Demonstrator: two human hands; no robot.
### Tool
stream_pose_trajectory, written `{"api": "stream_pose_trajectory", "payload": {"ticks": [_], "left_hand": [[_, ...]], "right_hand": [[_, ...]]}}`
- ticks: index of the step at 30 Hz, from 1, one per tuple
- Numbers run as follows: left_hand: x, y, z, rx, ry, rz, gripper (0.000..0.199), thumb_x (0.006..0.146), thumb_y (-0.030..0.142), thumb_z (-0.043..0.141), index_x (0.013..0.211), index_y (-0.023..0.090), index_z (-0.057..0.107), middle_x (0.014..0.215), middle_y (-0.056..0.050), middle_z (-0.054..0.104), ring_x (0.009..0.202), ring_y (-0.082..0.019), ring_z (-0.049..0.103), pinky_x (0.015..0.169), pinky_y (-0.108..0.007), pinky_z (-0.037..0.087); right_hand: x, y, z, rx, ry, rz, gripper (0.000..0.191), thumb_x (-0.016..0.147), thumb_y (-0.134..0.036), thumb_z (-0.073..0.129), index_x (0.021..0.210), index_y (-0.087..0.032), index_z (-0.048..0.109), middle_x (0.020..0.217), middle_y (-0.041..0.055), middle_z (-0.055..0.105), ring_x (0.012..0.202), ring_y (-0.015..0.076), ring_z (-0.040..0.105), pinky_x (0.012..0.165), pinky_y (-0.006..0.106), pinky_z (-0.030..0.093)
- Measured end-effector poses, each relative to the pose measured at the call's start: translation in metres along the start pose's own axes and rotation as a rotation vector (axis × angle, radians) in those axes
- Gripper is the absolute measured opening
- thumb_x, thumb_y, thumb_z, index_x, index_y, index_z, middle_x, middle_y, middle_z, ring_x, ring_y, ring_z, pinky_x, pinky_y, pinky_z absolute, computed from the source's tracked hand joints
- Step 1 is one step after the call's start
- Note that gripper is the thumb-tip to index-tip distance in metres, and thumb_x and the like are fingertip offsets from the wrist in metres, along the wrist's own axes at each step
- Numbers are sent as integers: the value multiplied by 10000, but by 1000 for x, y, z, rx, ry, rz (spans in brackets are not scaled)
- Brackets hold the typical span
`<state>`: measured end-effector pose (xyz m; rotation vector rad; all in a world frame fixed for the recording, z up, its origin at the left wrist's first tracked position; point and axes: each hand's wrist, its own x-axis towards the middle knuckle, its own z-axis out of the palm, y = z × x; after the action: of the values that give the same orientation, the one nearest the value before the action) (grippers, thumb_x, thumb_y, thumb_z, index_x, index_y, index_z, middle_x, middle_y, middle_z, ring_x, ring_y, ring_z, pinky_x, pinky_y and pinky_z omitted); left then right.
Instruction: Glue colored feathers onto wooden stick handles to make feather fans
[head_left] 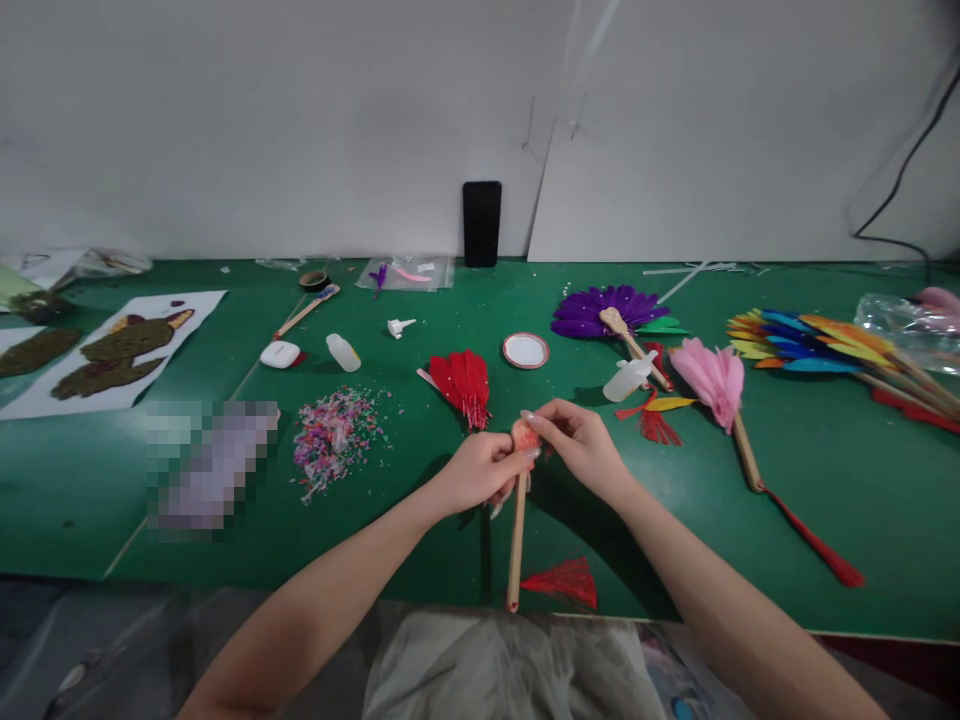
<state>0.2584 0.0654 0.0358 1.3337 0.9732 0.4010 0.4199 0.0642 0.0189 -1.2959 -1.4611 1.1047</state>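
Note:
Over the front edge of the green table, my left hand is closed around the upper part of a wooden fan handle. Its rounded head carries orange-pink bits. My right hand pinches the head's upper right edge between thumb and fingers; whether a small piece is also in that pinch is hidden. A red tassel lies beside the lower end of the handle. Just beyond my left hand is a bunch of red feathers. A small white bottle with a nozzle lies past my right hand.
Colourful chips are heaped on the left. Behind are a round lid, another bottle and a phone leaning on the wall. To the right lie a purple feather fan, a pink one and multicoloured feathers.

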Motion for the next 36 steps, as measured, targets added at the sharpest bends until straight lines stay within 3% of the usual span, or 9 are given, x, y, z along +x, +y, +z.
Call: {"api": "stream_pose_trajectory", "payload": {"ticks": [11, 19, 31, 36], "left_hand": [[4, -8, 2, -19, 17, 4, 388, 829, 469, 484, 603, 155, 514, 328, 63, 426, 263, -66, 378, 325, -186, 278], [3, -9, 4, -158, 18, -29, 360, 790, 443, 537, 585, 148, 509, 322, 71, 402, 257, -56, 350, 303, -177, 272], [7, -10, 6, -166, 90, -94, 370, 788, 454, 529, 583, 147, 511, 341, 73, 391, 279, -65, 406, 313, -176, 318], [10, -12, 0, 56, 115, -81, 396, 805, 532, 473, 643, 171, 488, 374, 66, 444, 264, -79, 402, 294, -185, 272]], "right_hand": [[-2, 8, 1, -443, -5, -150, 321, 914, -412, 398, 696, -212, 523, 555, -3, 541, 497, 141, 484, 491, 245, 353], [-1, 11, -5, -698, -71, -292, 357, 945, -363, 323, 687, -202, 510, 654, 53, 595, 590, 176, 561, 536, 260, 335], [-2, 12, 0, -787, 1, -341, 416, 951, -376, 262, 644, -206, 486, 576, 56, 574, 475, 167, 523, 471, 280, 276], [-4, 13, 1, -721, 23, -305, 294, 935, -329, 343, 721, -209, 504, 634, 34, 605, 537, 160, 555, 503, 252, 356]]}}
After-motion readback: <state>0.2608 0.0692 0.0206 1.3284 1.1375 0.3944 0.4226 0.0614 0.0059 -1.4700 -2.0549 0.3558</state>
